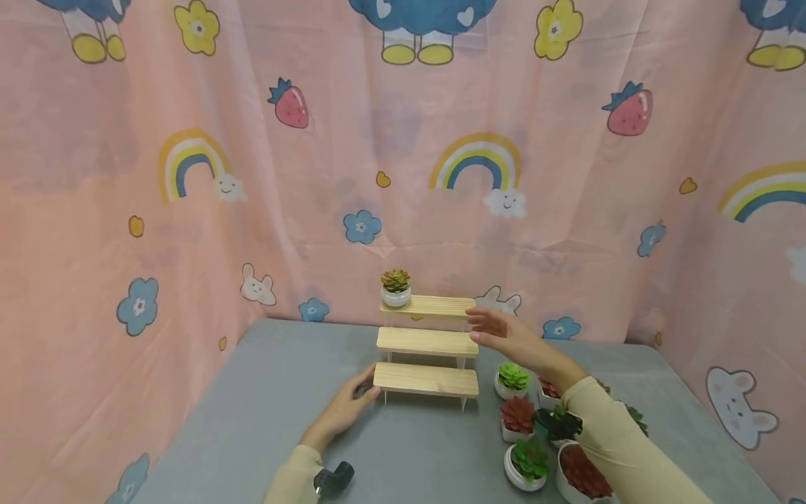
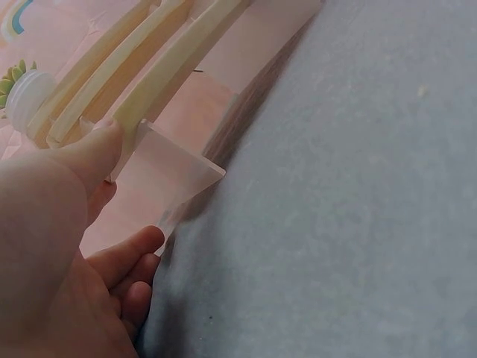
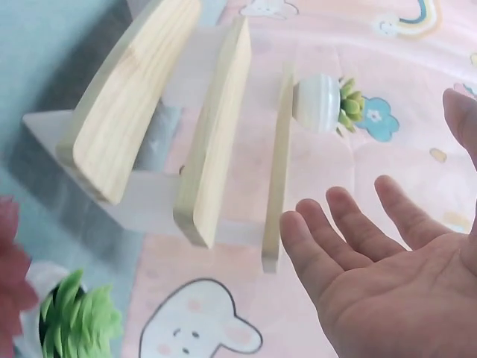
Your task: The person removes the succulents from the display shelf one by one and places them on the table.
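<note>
A three-tier wooden display stand point(image 1: 428, 378) with clear side supports stands on the grey table. On the left end of its top board sits a potted succulent point(image 1: 395, 288) with reddish-green leaves and a white ringed pot. My left hand point(image 1: 338, 414) holds the stand's left end at the lowest board; in the left wrist view the thumb point(image 2: 100, 153) lies against the board's end, other fingers curled beside the clear support. My right hand point(image 1: 519, 343) hovers by the top board's right end, fingers extended and holding nothing; the right wrist view shows its palm.
Several potted succulents stand right of the stand, among them a bright green one point(image 1: 513, 376), a red one point(image 1: 518, 414) and a dark green one point(image 1: 529, 460). My right forearm covers part of this group. A pink printed curtain point(image 1: 415, 210) hangs behind the table.
</note>
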`<state>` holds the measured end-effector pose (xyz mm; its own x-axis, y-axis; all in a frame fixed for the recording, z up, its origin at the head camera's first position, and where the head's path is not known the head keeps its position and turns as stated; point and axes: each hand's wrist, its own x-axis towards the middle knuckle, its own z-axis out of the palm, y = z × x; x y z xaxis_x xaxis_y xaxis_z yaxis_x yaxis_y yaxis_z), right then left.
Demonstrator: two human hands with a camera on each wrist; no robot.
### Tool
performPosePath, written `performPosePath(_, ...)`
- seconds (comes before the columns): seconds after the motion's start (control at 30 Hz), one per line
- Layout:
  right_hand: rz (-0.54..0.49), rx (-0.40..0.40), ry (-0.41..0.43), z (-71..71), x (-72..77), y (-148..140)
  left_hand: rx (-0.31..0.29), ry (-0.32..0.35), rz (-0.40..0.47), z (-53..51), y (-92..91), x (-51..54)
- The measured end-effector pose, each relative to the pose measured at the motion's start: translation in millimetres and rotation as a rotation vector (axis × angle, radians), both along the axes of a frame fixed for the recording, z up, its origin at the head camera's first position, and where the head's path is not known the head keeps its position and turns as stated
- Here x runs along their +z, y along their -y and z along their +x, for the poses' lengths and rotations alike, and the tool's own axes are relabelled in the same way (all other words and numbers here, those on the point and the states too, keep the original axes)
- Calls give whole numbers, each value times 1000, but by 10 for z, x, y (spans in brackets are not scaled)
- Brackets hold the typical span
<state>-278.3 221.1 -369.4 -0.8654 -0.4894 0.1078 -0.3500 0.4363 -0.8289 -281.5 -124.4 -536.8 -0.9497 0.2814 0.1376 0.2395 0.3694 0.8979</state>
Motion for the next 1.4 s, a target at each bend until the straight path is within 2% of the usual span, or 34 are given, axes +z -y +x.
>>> performPosePath(0.2, -43, -20, 65, -148, -72, 211, 2, -4, 15, -35, 6, -19)
performPosePath(0.37, -65, -53, 71, -229, -98, 382, -1, -6, 11, -44, 4, -62)
performPosePath(0.6, -118, -101, 66, -397, -134, 611, -3, -7, -11, -12, -3, -46)
performPosePath(0.83, -168, -116, 81, -572, -108, 840, 5, 16, -20, 1, 4, -46)
performPosePath(0.97, -173, -150, 87, -677, -78, 963, 5, 15, -10, -6, 9, -37)
performPosePath(1.4, -216, -251, 111, -842, -56, 1297, -9, 14, -3, -9, 17, -44)
